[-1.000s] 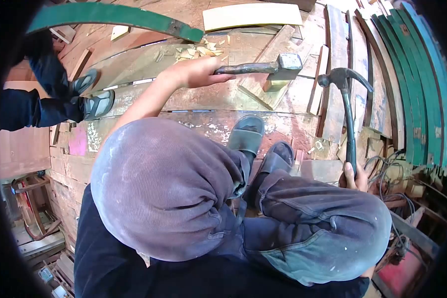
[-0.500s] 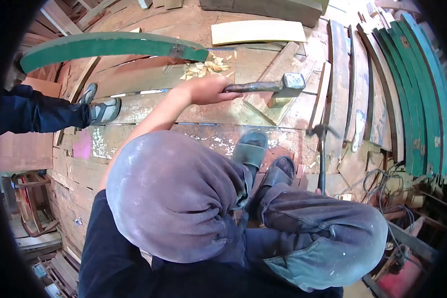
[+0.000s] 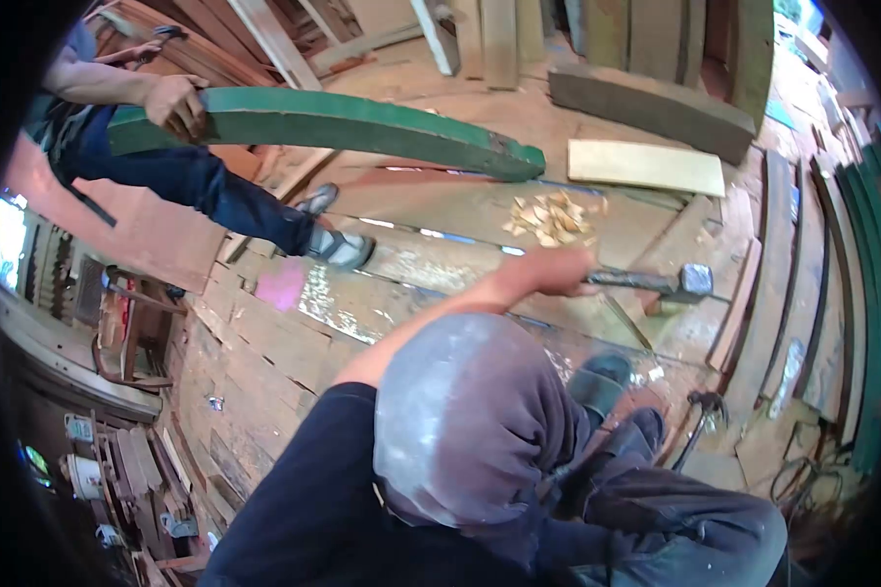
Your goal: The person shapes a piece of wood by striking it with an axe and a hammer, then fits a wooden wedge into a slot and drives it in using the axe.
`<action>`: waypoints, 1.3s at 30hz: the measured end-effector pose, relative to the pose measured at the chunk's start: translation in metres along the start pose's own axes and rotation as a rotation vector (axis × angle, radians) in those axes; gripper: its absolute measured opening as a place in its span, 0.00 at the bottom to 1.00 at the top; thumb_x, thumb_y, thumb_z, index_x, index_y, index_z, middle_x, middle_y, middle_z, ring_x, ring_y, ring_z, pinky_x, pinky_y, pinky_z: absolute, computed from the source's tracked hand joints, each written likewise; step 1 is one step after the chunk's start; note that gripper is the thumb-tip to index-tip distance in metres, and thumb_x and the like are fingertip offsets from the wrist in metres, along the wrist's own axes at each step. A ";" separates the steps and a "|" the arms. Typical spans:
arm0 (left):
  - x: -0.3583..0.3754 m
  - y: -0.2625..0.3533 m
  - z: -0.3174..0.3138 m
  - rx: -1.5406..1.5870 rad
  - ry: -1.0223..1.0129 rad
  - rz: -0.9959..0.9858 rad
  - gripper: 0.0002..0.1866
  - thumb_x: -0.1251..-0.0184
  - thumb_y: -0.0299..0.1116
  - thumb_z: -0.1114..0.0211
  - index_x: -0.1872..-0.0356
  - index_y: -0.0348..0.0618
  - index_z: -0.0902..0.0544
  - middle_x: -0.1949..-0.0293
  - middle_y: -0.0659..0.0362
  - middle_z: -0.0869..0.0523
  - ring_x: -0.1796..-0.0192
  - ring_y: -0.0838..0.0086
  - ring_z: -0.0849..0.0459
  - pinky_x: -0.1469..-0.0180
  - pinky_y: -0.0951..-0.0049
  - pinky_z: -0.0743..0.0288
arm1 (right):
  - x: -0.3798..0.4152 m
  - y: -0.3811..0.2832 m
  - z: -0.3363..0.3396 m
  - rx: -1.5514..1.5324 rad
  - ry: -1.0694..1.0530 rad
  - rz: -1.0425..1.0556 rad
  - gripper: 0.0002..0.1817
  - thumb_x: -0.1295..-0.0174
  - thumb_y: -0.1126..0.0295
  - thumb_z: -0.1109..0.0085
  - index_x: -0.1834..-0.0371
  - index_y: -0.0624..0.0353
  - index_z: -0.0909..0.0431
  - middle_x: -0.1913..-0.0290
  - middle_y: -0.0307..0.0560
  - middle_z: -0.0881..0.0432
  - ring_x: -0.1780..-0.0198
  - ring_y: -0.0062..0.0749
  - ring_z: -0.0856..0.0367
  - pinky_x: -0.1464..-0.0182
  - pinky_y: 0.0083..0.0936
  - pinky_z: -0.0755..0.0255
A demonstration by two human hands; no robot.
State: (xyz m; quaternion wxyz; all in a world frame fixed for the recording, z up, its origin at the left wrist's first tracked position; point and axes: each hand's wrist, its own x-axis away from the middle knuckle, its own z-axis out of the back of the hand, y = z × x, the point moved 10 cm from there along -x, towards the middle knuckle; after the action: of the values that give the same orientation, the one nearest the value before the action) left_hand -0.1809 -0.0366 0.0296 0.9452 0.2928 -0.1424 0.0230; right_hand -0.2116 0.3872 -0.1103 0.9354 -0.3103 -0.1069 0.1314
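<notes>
My left hand (image 3: pixel 561 271) is closed around the short handle of a heavy sledgehammer (image 3: pixel 695 281), held level above a pale board (image 3: pixel 677 240) on the floor. Just beyond the hand lies a small heap of wood chips (image 3: pixel 553 217). A claw hammer (image 3: pixel 700 416) stands up beside my right foot, its head raised and the lower handle hidden behind my right leg. My right hand is hidden. Farther left, a green curved beam (image 3: pixel 362 127) slants across the floor, steadied by a co-worker's hand (image 3: pixel 176 106); that person's other hand grips a hammer (image 3: pixel 166 35).
A light plank (image 3: pixel 646 168) and a thick dark beam (image 3: pixel 651 108) lie ahead. Long curved boards (image 3: pixel 778 274) line the right side, with green pieces (image 3: pixel 866 293) beyond them. Cables (image 3: pixel 803 479) coil at lower right. A bucket (image 3: pixel 85 476) and scrap wood stand at lower left.
My view has turned left, bringing the co-worker's hands and hammer into sight. The green beam's near end now sits apart from the chips. The sledgehammer stays in my left hand.
</notes>
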 end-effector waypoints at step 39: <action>-0.013 -0.015 0.006 -0.150 0.018 0.117 0.17 0.41 0.38 0.32 0.67 0.30 0.19 0.68 0.39 0.16 0.64 0.52 0.15 0.61 0.58 0.24 | -0.039 -0.269 0.278 0.020 0.017 0.436 0.14 0.27 0.61 0.49 0.52 0.62 0.25 0.78 0.35 0.31 0.80 0.13 0.35 0.79 0.17 0.45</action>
State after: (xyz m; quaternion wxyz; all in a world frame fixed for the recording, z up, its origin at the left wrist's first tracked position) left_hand -0.1927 -0.0516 0.0227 0.9628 0.2120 -0.1522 0.0700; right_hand -0.2783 0.3206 0.2669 0.8888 -0.3180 -0.0279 0.3290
